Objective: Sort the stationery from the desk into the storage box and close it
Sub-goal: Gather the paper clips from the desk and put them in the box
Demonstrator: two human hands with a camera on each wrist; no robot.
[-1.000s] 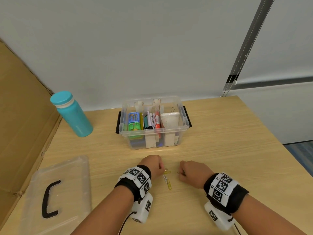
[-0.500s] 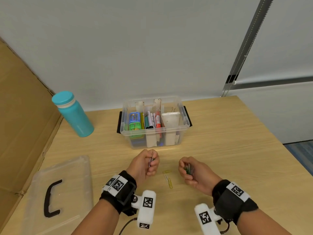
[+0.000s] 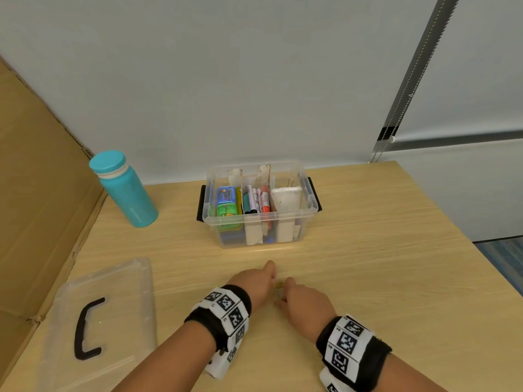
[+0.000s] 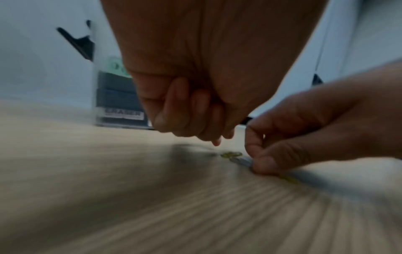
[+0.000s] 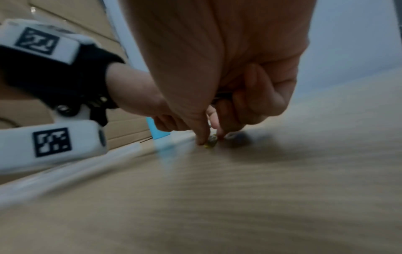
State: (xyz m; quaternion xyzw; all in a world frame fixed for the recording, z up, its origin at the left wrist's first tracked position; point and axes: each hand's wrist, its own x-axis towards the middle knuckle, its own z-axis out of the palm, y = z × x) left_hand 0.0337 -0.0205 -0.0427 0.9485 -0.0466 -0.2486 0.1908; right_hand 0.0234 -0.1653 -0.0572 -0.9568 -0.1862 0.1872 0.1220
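Note:
The clear storage box (image 3: 259,219) stands open at the back of the desk, with markers, erasers and a binder clip in its compartments. Both hands are down on the desk in front of it, almost touching. A yellow paper clip (image 4: 231,154) lies on the wood between them. My right hand (image 5: 210,139) pinches a clip (image 5: 211,143) against the desk with thumb and forefinger, and dark clips (image 5: 222,96) sit under its curled fingers. My left hand (image 4: 195,123) hovers just above the desk with its fingers curled into the palm. The clip it held a moment ago is hidden.
The box's clear lid (image 3: 104,315) with a black handle lies flat at the front left. A teal bottle (image 3: 124,188) stands at the back left beside a cardboard sheet (image 3: 36,193). The desk edge runs along the right, with floor beyond.
Both hands had turned palm up with clips in them and have now dropped back to the desk. They have closed in on the yellow clips, and the right one pinches one.

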